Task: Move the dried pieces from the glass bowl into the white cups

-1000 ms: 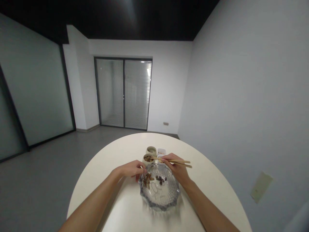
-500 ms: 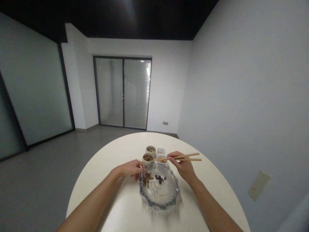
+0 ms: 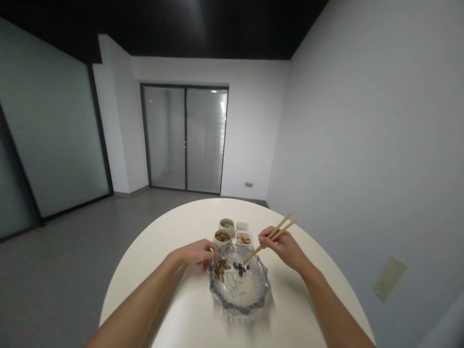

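Observation:
A pair of wooden chopsticks [image 3: 275, 231] is held in my right hand [image 3: 281, 245], their tips pointing down into a clear glass bowl [image 3: 250, 295] with a scalloped rim. The tips are close to several dark beans [image 3: 240, 268]; whether they pinch one is too small to tell. Brown elongated pieces [image 3: 221, 268] lie at the bowl's left side. My left hand [image 3: 199, 252] is closed at the bowl's left rim, its fingers gripping the edge. Something red [image 3: 206, 266] shows partly beneath that hand.
Behind the bowl stand a beige cup of brown pieces [image 3: 222, 236], another beige cup [image 3: 226, 224], a white dish of pale nuts [image 3: 244, 239] and a second white dish [image 3: 242, 225]. All rest on a round cream table [image 3: 181, 316]. A white wall [image 3: 362, 145] rises at the right.
My right hand has moved slightly right, and the chopsticks have swung from the white dish of nuts down into the glass bowl. My left hand stays at the rim.

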The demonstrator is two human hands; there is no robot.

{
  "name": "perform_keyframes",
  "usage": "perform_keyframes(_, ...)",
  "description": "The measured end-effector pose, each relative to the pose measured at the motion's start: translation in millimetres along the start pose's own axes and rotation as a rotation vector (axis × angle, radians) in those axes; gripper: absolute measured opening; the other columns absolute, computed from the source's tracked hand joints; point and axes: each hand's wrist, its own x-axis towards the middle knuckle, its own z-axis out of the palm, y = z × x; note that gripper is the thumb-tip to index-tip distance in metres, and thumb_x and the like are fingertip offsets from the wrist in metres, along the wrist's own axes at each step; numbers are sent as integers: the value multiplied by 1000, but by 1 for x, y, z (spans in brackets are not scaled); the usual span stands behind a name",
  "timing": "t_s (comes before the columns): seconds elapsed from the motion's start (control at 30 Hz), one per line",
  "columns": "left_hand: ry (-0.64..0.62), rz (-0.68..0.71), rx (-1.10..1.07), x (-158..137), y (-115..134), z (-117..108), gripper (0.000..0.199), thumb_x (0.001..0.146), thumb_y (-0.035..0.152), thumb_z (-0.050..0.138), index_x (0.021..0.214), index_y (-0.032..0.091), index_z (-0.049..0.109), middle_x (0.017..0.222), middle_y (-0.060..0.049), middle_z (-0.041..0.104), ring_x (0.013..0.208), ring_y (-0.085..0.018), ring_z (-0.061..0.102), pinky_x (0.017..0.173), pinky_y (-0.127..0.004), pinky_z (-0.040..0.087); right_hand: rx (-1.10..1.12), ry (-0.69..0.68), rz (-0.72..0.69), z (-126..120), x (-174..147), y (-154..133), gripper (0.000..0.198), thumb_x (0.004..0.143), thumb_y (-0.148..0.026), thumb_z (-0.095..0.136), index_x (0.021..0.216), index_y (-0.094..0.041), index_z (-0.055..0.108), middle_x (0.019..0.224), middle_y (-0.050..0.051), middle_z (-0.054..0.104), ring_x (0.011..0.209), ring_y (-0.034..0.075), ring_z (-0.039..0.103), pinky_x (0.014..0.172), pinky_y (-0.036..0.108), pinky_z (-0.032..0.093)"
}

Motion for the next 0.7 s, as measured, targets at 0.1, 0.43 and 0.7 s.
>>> perform_keyframes(0.1, 0, 0, -2, -1, 1, 0, 38, 82, 54, 56, 80, 17, 60, 55, 3, 54, 48, -14, 53, 44, -23, 32, 11, -22, 3, 1, 0, -3, 20, 85, -39, 67, 83, -19, 71, 74, 3, 71, 70, 20, 66, 64, 28, 51)
perform_keyframes(0.43, 1, 5, 0, 2, 0, 0, 35, 83, 51, 55, 80, 16, 60, 55, 3, 54, 46, -12, 50, 42, -22, 31, -26, -83, -12, 6, -2, -8, 21, 84, -40, 69, 82, -19, 71, 72, 3, 70, 67, 18, 61, 61, 28, 47)
perform_keyframes(0.7, -7, -13, 13, 3, -1, 0, 37, 82, 51, 54, 84, 15, 63, 56, 2, 56, 50, -14, 55, 45, -22, 33, -11, -108, -7, 7, -3, -7, 22, 83, -40, 72, 82, -19, 72, 72, 3, 70, 67, 18, 61, 61, 28, 46)
